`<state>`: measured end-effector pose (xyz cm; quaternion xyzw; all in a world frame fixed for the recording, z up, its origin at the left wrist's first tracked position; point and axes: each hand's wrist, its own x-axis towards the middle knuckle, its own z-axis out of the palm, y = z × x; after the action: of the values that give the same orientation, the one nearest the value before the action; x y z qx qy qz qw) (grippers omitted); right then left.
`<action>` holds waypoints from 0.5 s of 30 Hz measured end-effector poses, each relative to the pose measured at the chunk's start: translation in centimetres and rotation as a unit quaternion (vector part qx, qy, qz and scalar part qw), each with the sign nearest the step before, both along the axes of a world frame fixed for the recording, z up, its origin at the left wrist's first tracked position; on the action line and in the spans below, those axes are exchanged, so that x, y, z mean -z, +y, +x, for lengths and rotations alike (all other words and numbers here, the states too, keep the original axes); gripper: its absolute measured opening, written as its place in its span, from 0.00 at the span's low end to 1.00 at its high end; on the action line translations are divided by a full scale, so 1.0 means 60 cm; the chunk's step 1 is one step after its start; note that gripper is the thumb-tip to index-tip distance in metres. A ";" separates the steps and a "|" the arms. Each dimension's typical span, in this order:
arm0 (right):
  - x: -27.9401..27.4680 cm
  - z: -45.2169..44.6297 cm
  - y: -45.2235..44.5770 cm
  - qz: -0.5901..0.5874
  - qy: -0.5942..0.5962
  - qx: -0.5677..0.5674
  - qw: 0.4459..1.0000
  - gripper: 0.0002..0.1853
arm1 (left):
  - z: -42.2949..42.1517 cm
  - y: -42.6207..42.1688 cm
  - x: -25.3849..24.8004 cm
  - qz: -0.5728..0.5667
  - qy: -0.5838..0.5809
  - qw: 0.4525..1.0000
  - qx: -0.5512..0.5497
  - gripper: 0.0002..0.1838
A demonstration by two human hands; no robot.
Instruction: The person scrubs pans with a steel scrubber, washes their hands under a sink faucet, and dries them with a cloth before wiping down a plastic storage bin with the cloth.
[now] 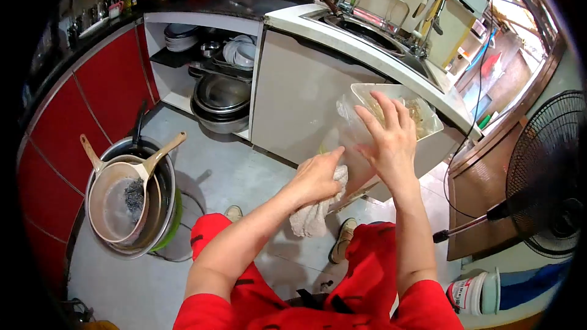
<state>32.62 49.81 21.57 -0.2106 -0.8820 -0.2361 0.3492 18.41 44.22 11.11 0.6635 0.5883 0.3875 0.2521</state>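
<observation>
My left hand (318, 177) is closed around a pale, crumpled cloth (310, 217), which hangs below the fingers; the index finger points out to the right. A small thin greenish bit shows just above this hand, too small to name. My right hand (391, 137) is raised with its fingers apart and curved, holding nothing that I can see. Behind it a whitish plastic bin (367, 90) hangs at the counter's front, with a clear plastic bag (348, 113) over its left edge. Some brownish scraps lie inside the bin, partly hidden by my fingers.
At left, pans with beige handles, one pan (110, 201) holding a dark scourer, sit in a large metal basin (168, 232). An open cupboard holds metal bowls (221, 95) and white dishes. A sink (367, 33) is set in the counter. A black fan (544, 177) stands at right.
</observation>
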 end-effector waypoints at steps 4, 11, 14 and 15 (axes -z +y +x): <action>0.026 0.017 0.043 -0.033 -0.006 -0.031 0.999 0.10 | 0.007 -0.004 0.019 0.033 0.025 0.999 -0.015 0.40; -0.007 0.025 0.066 -0.303 0.140 -0.007 0.942 0.06 | -0.037 0.021 0.057 -0.001 -0.075 0.997 -0.012 0.31; -0.020 0.025 0.061 -0.367 0.125 -0.036 0.921 0.12 | -0.066 0.039 0.060 0.031 -0.228 0.964 -0.132 0.21; -0.022 0.028 0.064 -0.369 0.125 -0.034 0.920 0.12 | -0.079 0.050 0.061 0.056 -0.320 0.934 -0.147 0.21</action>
<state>34.31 53.66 22.90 -0.3219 -0.8626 0.1463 0.3618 13.69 47.22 7.42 0.4237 0.5448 0.6440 0.3301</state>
